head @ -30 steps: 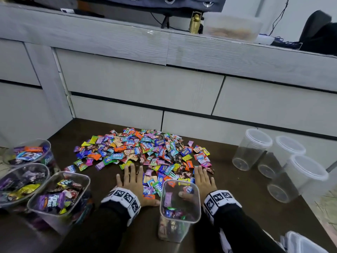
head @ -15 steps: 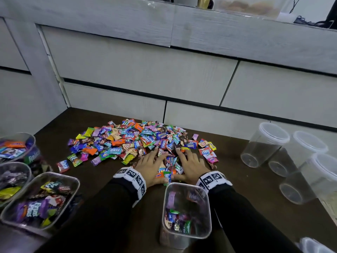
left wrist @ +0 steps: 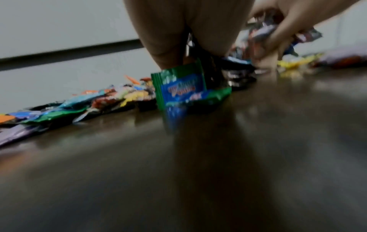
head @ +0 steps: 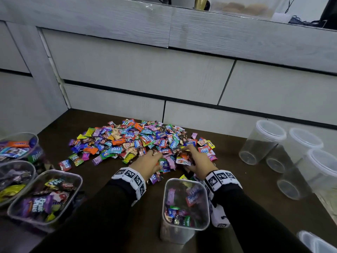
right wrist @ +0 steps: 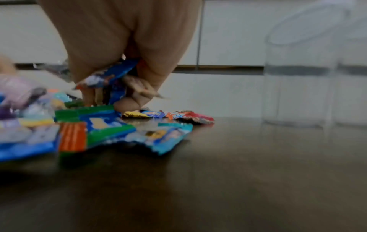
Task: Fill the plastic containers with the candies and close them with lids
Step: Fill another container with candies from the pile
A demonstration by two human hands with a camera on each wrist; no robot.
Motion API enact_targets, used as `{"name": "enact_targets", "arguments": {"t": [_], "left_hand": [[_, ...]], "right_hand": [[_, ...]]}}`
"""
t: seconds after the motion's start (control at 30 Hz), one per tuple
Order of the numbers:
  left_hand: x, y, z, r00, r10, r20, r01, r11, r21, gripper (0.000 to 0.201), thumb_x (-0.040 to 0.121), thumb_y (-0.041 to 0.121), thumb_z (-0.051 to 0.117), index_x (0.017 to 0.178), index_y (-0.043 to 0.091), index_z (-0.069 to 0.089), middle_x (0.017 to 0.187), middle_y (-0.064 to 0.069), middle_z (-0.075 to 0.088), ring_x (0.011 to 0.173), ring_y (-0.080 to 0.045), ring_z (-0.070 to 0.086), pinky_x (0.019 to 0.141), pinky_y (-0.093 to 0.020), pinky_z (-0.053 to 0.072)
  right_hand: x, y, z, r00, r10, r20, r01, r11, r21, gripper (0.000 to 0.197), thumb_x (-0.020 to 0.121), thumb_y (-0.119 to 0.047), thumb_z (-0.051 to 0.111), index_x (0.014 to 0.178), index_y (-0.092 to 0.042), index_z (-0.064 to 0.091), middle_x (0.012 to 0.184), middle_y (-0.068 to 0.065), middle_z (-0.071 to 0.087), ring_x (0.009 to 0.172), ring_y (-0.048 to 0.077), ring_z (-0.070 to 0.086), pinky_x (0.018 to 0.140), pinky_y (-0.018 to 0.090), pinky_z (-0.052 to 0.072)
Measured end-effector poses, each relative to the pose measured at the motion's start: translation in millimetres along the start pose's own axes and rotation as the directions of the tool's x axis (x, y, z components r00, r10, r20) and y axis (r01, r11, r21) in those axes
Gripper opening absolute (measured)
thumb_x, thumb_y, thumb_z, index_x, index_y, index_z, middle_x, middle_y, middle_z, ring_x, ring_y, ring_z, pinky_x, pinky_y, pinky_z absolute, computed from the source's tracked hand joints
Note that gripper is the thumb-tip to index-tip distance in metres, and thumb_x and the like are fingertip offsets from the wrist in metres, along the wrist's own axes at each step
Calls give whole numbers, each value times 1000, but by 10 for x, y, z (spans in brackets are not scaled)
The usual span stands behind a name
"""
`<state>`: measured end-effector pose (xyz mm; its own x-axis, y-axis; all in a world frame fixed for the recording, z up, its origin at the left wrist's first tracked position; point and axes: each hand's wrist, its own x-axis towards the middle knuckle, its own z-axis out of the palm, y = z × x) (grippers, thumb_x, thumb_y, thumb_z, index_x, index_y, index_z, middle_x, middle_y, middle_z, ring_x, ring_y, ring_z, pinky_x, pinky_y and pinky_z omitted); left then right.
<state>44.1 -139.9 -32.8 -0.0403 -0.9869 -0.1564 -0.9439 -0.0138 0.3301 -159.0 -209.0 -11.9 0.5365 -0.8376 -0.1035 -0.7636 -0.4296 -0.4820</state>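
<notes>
Both hands, left hand (head: 148,164) and right hand (head: 197,161), curl together around a heap of candies (head: 168,162)

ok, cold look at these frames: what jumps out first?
The bright heap of wrapped candies spread mid-table, against the grey drawer fronts. Both hands, left hand and right hand, cup a clump of candies at its near edge, just beyond a tall clear container that is partly filled. Empty lidded tubs stand far right.

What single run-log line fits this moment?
step: scooping | left hand: holds candies | right hand: holds candies | tub: part filled, no lid
</notes>
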Motion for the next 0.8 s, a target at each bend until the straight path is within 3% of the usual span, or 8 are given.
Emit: {"name": "enact_targets", "arguments": {"t": [0.13, 0.3, 0.43, 0.57, 0.63, 0.67, 0.7, 0.8], "left_hand": [[-87, -23, -60, 991, -76, -112, 56, 983, -176, 41, 96, 37, 57, 131, 17, 50, 121, -10, 56, 110, -24, 54, 88, -31, 42], [-211, 32, -84, 974, -147, -172, 91, 950, -299, 37, 93, 41, 60, 118, 14, 59, 115, -9, 63, 112, -26, 54, 90, -37, 45], [-316, 77, -92, 972, -157, -175, 96, 944, -315, 29, 94, 38, 61, 109, 13, 61, 105, -9, 66, 102, -25, 59, 79, -32, 44], [-427, 132, -139, 956, -173, -238, 81, 932, -355, 24, 95, 34, 61, 104, 13, 62, 103, -9, 68, 98, -24, 62, 84, -37, 50], [-482, 175, -229, 930, -164, -328, 18, 914, -406, 23, 94, 34, 61, 102, 13, 64, 86, -2, 67, 72, -13, 60, 68, -30, 49], [-511, 210, -293, 911, -157, -381, -20, 906, -423, 22, 94, 35, 60, 101, 14, 65, 73, 4, 62, 55, -5, 50, 55, -24, 43], [-541, 253, -367, 888, -152, -433, -60, 898, -437, 20, 94, 35, 61, 99, 16, 65, 68, 10, 57, 48, 1, 40, 51, -21, 37], [-620, 409, -600, 822, -114, -558, -192, 867, -460, 13, 93, 35, 62, 97, 23, 64, 93, 10, 64, 63, 2, 43, 67, -26, 42]], "right_hand": [[-88, 91, -32, 992, 27, -127, -11, 992, 122, 40, 82, -7, 70, 117, -13, 50, 103, 10, 66, 87, 21, 60, 75, 28, 47], [-194, 147, -70, 991, 7, -135, 7, 994, 107, 31, 78, -14, 75, 105, -13, 60, 91, -1, 62, 79, 11, 53, 60, 3, 37], [-305, 158, -83, 997, 54, -47, -52, 998, 44, 25, 79, -16, 74, 102, -14, 62, 93, 0, 63, 84, 12, 56, 65, 6, 38], [-407, 123, -160, 989, 115, -89, -113, 993, 27, 27, 82, -19, 70, 107, -16, 61, 100, 3, 64, 93, 16, 58, 77, 17, 42], [-464, 65, -236, 979, 100, -179, -96, 995, 31, 23, 83, -19, 69, 105, -14, 64, 96, 3, 66, 89, 16, 59, 74, 13, 38], [-496, 30, -283, 968, 91, -234, -77, 995, 65, 19, 83, -18, 70, 100, -13, 65, 87, 1, 66, 80, 15, 58, 68, 10, 36], [-533, -11, -337, 955, 81, -285, -51, 992, 112, 15, 82, -16, 71, 95, -14, 64, 77, -4, 63, 72, 12, 56, 61, 6, 35], [-630, -146, -498, 921, 42, -388, 23, 987, 162, 14, 81, -17, 73, 91, -18, 63, 72, -7, 58, 66, 7, 54, 59, 7, 35]]}}
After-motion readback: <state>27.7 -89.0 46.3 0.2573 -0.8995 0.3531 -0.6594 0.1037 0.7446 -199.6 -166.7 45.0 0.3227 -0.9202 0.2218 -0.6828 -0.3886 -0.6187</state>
